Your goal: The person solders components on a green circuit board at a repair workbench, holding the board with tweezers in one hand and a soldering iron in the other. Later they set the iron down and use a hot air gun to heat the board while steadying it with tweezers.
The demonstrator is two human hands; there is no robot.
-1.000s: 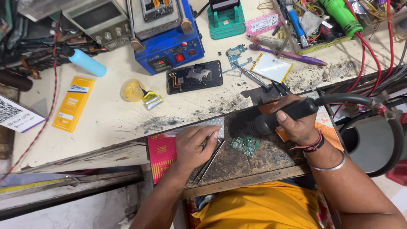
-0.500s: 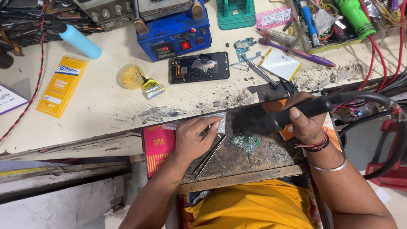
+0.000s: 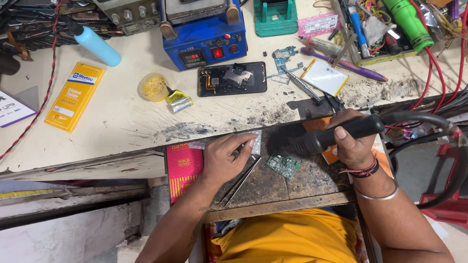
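We see right hand point(image 3: 353, 143) gripping black hot-air wand point(image 3: 336, 135), nozzle aimed at small green circuit board point(image 3: 282, 166) on dark worn pad point(image 3: 312, 178) | left hand point(image 3: 225, 157) pressing silvery strip point(image 3: 254, 142) flat, 2 slim metal tweezers point(image 3: 241, 180) tucked beneath

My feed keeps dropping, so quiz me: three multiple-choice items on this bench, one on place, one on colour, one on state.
1. The small green circuit board lies:
A. between the two hands
B. on the yellow packet
C. inside the blue unit

2. The bottle lying top left is:
A. red
B. light blue
C. black

3. The right hand:
A. rests empty
B. grips a black hose-fed handpiece
C. holds tweezers

Answers: 1 A, the left hand sits just left of it; 2 B, its body is pale blue; 3 B, fingers wrap the handle.
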